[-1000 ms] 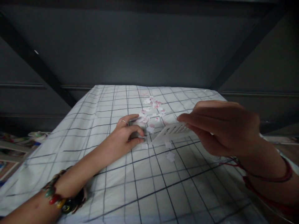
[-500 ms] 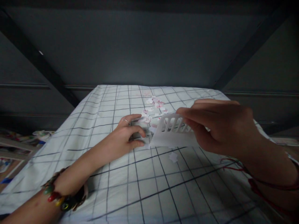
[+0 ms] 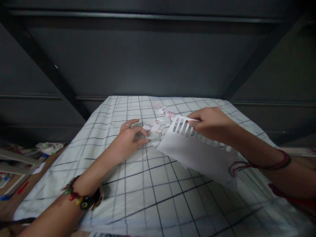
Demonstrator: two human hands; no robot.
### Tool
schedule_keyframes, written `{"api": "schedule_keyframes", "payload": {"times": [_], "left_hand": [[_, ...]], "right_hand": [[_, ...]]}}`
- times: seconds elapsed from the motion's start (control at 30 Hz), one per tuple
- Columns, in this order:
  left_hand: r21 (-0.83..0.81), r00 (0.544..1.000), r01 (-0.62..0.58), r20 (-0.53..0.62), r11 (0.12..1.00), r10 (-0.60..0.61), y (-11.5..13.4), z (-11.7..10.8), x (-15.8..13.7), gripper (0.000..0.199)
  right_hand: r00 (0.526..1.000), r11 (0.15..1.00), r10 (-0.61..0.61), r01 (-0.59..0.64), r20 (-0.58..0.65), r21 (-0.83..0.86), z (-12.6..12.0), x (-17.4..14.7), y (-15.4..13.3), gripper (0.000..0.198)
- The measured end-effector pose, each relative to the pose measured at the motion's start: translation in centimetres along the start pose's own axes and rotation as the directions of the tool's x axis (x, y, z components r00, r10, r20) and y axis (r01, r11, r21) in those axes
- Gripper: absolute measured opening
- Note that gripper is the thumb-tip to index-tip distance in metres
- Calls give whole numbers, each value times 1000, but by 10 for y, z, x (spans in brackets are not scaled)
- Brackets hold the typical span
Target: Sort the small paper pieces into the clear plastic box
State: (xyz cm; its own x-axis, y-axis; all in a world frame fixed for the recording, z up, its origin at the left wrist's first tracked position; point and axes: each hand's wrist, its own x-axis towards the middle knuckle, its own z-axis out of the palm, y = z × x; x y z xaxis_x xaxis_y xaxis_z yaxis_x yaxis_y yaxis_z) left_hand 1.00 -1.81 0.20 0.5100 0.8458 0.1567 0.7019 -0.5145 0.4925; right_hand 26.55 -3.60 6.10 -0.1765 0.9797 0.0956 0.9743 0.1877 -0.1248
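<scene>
My right hand (image 3: 209, 123) pinches the slotted top edge of a white sheet (image 3: 197, 154), which has a row of long cut-out slots and slants over the cloth. Part of its slotted edge is covered by my fingers and wrist. Small torn paper scraps (image 3: 155, 126), white with some pink, lie scattered just beyond the sheet's left corner. Beside them rests my left hand (image 3: 134, 135), fingers curled and apart with nothing in them. One scrap (image 3: 156, 144) lies between my left thumb and the sheet's corner.
A white cloth with dark grid lines (image 3: 128, 197) covers the table. Dark panels (image 3: 158, 62) rise behind its far edge. On the left, lower down, stand a pale rack (image 3: 19, 156) and a crumpled plastic bag (image 3: 49, 148).
The white sheet has turned so that more of its face shows, stretching toward the lower right. My left hand has drawn slightly left, away from it. The camera view has shifted.
</scene>
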Motion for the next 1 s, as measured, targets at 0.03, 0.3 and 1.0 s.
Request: {"api": "schedule_keyframes", "payload": {"times": [0.03,0.3,1.0], "left_hand": [[1,1000,-11,4,1000,11,0,0,0,4],[108,991,-129,47,986,124,9,4,-5,11],[99,998,58,-2,993,-58,-8,-7,-3,18]], "right_hand": [[998,999,51,-52,33,11,-1,-2,-5,22],[986,991,131,-134,103,25,-6,-3,-28,21],[996,987,58,-67,64,149,2,-3,-30,22]]}}
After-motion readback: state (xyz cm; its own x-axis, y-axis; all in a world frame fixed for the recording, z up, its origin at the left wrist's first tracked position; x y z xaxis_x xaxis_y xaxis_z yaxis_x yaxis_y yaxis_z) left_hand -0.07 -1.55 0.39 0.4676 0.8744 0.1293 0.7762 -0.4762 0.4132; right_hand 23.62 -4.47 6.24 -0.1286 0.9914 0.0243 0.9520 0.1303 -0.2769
